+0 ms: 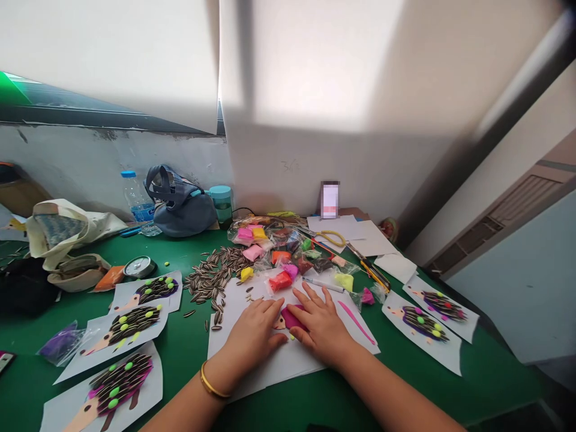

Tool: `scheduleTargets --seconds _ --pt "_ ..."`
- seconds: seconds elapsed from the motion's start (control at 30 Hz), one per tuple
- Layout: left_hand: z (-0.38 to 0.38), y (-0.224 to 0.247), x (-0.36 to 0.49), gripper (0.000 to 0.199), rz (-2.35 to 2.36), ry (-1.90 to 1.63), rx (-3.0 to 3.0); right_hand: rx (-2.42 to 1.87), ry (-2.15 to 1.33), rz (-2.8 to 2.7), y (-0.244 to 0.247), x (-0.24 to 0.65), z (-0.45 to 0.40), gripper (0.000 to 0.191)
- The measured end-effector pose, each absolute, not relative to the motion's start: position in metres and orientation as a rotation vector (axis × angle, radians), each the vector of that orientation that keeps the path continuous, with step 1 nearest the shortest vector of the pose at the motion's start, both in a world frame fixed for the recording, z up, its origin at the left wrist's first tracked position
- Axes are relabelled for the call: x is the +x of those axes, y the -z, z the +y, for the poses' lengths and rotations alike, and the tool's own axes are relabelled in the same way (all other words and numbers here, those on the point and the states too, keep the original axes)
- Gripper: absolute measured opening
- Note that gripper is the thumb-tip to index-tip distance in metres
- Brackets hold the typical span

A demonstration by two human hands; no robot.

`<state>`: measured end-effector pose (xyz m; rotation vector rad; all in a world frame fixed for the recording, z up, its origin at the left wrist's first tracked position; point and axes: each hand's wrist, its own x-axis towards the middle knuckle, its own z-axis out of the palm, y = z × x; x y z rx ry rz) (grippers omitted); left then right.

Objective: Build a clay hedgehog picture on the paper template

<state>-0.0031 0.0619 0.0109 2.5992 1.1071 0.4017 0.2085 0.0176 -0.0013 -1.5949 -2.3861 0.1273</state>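
White paper (279, 360) lies in front of me on the green table. On it is a flat magenta clay shape (293, 318) with a small peach hedgehog face (279, 323) at its left. My right hand (321, 321) rests on the magenta clay with its fingers spread, covering part of it. Beside the face, my left hand (255, 330) lies on the paper with fingers extended and nothing visible in it. A thin pink clay strip (356, 323) is to the right of my right hand. Yellow-green bits sit near my right thumb.
Sunflower seeds (216, 273) are heaped at the left. Bagged coloured clay (279, 281) lies beyond my hands. Finished hedgehog pictures (135, 324) are on both sides. Scissors (332, 238), a phone (330, 201), a blue bag (182, 207) and a bottle (137, 201) stand or lie farther back.
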Motion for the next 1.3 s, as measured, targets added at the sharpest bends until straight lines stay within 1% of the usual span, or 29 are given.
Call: scheduleTargets --seconds 0.47,0.6,0.8,1.0,1.07,1.17,1.3 --pt "0.063 -0.007 -0.003 0.065 1.087 -0.446 2.615 -1.545 -0.035 -2.415 0.004 0.207 0.017 0.052" --pt "0.063 -0.008 -0.003 0.065 1.084 -0.447 2.615 -1.501 0.002 -2.422 0.004 0.207 0.017 0.049" --pt "0.063 -0.008 -0.003 0.063 1.08 -0.452 2.611 -1.52 -0.057 -2.425 0.003 0.206 0.017 0.051" --pt "0.063 -0.007 -0.004 0.064 1.085 -0.438 2.612 -1.6 -0.083 -2.343 0.001 0.208 0.017 0.047" --pt "0.063 -0.009 -0.004 0.061 1.07 -0.437 2.624 -1.594 -0.112 -2.345 0.001 0.208 0.018 0.046" --pt "0.062 -0.012 -0.002 0.052 1.059 -0.429 2.65 -1.598 -0.121 -2.303 0.001 0.209 0.018 0.045" --pt "0.06 -0.017 0.002 0.04 1.078 -0.405 2.682 -1.655 -0.123 -2.215 0.0 0.213 0.017 0.037"
